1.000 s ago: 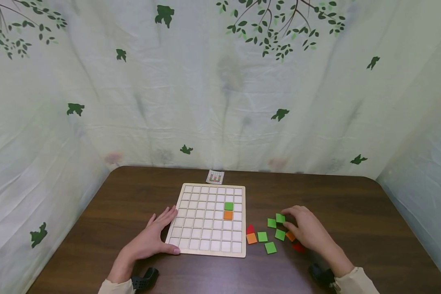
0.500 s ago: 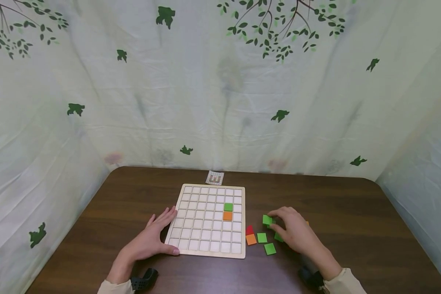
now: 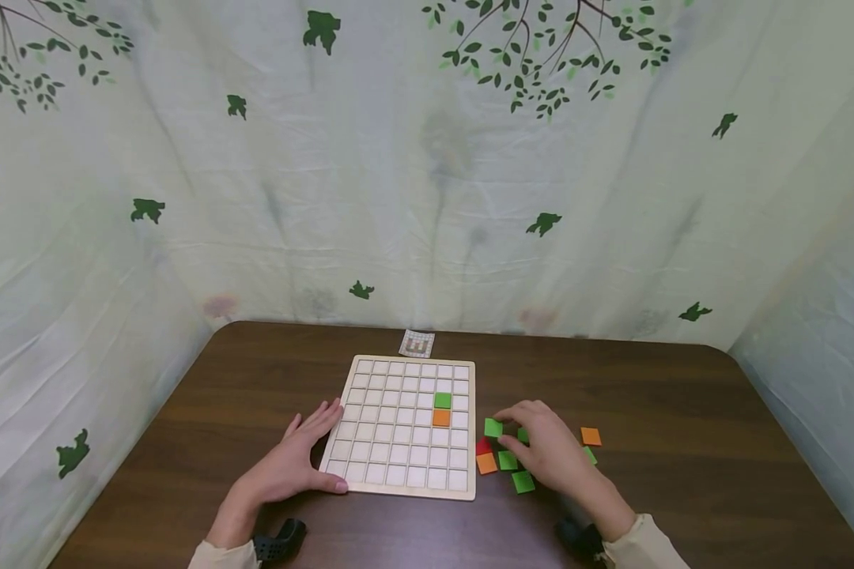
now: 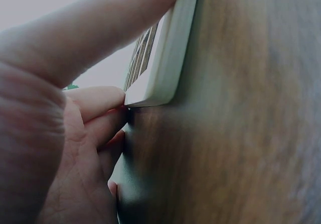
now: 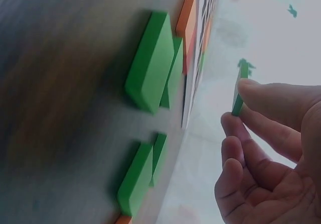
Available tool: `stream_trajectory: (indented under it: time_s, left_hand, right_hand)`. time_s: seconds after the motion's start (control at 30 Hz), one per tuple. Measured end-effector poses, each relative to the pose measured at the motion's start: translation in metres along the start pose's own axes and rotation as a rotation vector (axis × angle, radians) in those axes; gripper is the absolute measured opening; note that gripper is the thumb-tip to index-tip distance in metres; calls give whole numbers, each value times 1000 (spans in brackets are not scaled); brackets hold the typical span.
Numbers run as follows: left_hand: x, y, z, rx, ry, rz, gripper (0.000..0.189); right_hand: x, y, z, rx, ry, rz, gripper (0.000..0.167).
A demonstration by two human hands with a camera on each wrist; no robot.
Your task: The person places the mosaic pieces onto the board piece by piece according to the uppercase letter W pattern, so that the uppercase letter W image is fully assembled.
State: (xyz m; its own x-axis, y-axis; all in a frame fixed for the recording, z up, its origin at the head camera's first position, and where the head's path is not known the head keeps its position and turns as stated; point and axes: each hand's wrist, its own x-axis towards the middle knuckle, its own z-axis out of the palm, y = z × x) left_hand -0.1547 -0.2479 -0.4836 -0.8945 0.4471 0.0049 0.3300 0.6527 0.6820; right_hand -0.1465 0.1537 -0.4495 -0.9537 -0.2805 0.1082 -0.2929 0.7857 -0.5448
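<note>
A square wooden grid board (image 3: 413,495) lies on the table with a green tile (image 3: 443,401) and an orange tile (image 3: 441,417) in two adjoining cells. My left hand (image 3: 288,466) rests along its left side, fingers extended against the edge and thumb at the near-left corner. Just right of the board, my right hand (image 3: 544,446) pinches another green tile (image 5: 241,88) between thumb and fingertips, raised above the table. Beneath and around that hand lie loose tiles, among them a red one (image 3: 483,446), an orange one (image 3: 487,463) and a green one (image 3: 523,482); some are partly hidden.
A small printed card (image 3: 417,344) lies behind the board near the table's far edge. Farther right on the table (image 3: 683,442) is a loose orange tile (image 3: 591,436). A pale cloth (image 3: 427,174) with leaf prints hangs behind the table.
My right hand has picked a green tile from the loose group and carried it left toward the board, uncovering an orange tile on the right. The left hand and board have stayed put.
</note>
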Motion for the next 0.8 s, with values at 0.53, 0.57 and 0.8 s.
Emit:
stream_trajectory:
  time_s: [0.53,0.57,0.8]
  left_hand:
    - [0,-1,1,-2,6,0,119]
    - [0,-1,1,-1,8,3,119]
    - [1,0,1,3,7,0,119]
  right_hand:
    - [8,-18,19,2,-15,-155,25]
    - [9,-19,20,6,-20,-162,25]
    - [13,-24,24,12,-55,-165,25]
